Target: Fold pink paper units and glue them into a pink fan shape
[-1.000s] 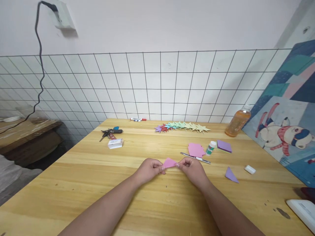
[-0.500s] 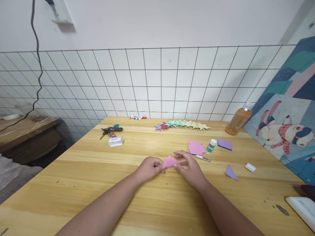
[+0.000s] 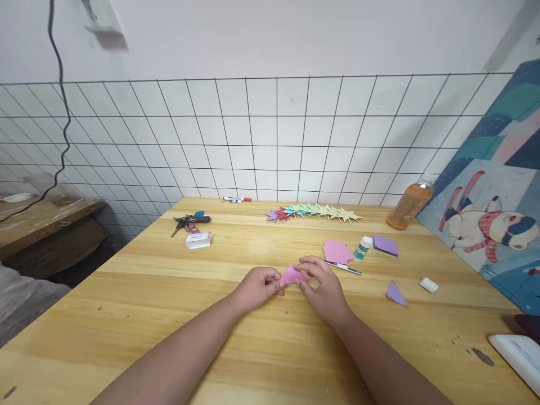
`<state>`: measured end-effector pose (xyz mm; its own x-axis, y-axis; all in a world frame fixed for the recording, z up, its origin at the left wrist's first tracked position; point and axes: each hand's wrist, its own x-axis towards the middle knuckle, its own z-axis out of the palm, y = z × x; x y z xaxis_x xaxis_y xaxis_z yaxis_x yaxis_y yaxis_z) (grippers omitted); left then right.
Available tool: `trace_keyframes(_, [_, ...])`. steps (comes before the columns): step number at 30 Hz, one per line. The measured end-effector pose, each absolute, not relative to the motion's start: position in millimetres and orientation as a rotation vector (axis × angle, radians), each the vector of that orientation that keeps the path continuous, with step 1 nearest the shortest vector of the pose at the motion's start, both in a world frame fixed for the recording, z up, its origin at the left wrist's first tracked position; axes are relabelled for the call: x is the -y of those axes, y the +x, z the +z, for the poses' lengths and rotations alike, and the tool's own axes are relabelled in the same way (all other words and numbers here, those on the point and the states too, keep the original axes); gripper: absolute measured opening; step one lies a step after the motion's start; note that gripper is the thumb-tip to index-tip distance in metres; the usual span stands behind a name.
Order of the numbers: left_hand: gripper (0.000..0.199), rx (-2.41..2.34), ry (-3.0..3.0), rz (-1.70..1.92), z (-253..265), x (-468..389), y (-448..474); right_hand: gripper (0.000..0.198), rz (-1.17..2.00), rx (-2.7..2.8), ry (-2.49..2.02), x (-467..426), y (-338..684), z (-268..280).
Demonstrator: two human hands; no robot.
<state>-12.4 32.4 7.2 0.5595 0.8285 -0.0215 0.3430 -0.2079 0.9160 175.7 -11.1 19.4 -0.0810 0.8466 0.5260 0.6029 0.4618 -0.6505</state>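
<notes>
A small pink folded paper triangle (image 3: 292,275) is held just above the wooden table (image 3: 177,349), between my two hands. My left hand (image 3: 260,289) pinches its left corner between thumb and fingers. On the other side, my right hand (image 3: 323,284) grips the right part, with the thumb in front and the index finger at the upper edge. The paper's right corner is partly covered by those fingers. Just beyond my right hand lie a stack of pink paper squares (image 3: 336,252) and a pen (image 3: 346,268).
A glue bottle (image 3: 363,248), purple paper squares (image 3: 385,245), a purple paper triangle (image 3: 396,293) and an eraser (image 3: 429,285) lie to the right. Farther back are folded paper stars (image 3: 314,211), a drink bottle (image 3: 410,203) and a marker (image 3: 237,199). Keys (image 3: 190,221) and a small box (image 3: 198,241) lie left.
My right index finger has come down onto the pink paper's upper edge, and the fingers have closed in on it. My left hand keeps its pinch. The view has shifted slightly.
</notes>
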Motion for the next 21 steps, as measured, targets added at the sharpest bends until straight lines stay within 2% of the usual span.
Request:
trace_keyframes(7, [0.032,-0.961,1.765,0.621,6.3,-32.5,-11.6,0.01,0.485,1.8,-1.164,11.3,174.0,20.1])
trace_keyframes(11, [0.031,-0.953,1.777,0.643,7.3,-31.3,-10.7,0.013,0.653,1.815,-1.204,12.4,170.9,19.1])
trace_keyframes(14, [0.034,-0.939,1.795,0.647,10.2,-30.6,-11.5,0.009,0.646,1.781,-1.328,10.5,170.8,14.7])
trace_keyframes(18, [0.045,-0.929,1.816,0.682,15.5,-30.3,-13.3,0.019,0.637,1.794,-1.247,8.8,172.6,12.7])
trace_keyframes(21, [0.042,-0.88,1.801,0.654,18.1,-29.4,-13.7,0.024,0.63,1.801,-1.185,9.8,172.8,14.9])
